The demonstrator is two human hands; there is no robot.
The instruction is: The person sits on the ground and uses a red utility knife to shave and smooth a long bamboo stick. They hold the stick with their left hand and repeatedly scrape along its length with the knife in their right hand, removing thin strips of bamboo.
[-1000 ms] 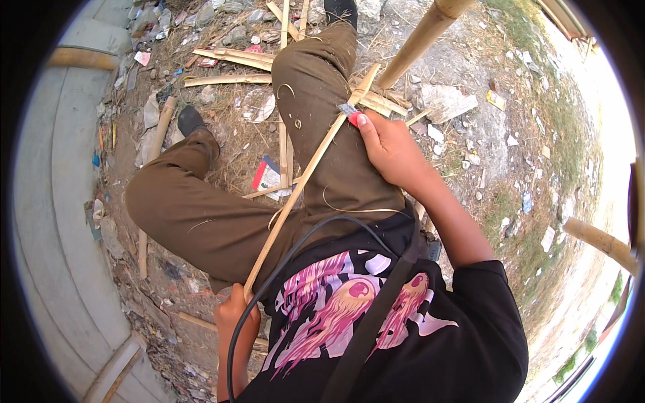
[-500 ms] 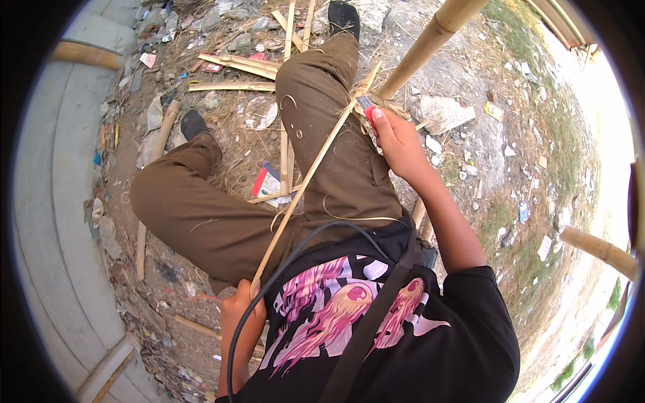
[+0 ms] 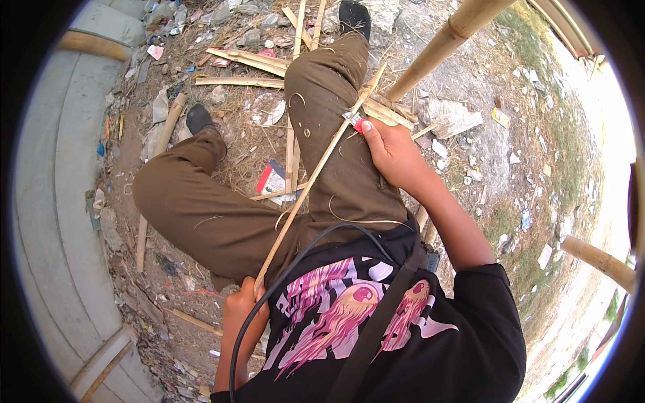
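Back toward the lap has come the right hand (image 3: 395, 156) in the head view, carrying its small red-and-grey blade (image 3: 357, 123) down from near the far end of the pale wooden strip (image 3: 309, 185). It grips the blade with the thumb along it, the metal against the strip. The left hand (image 3: 244, 310) is closed around the strip's near end, by the left edge of the lap. Between them the strip slants over the brown trousers (image 3: 195, 201), its far end reaching past the right thigh's outer edge. A black cable (image 3: 269, 293) passes beside the left hand.
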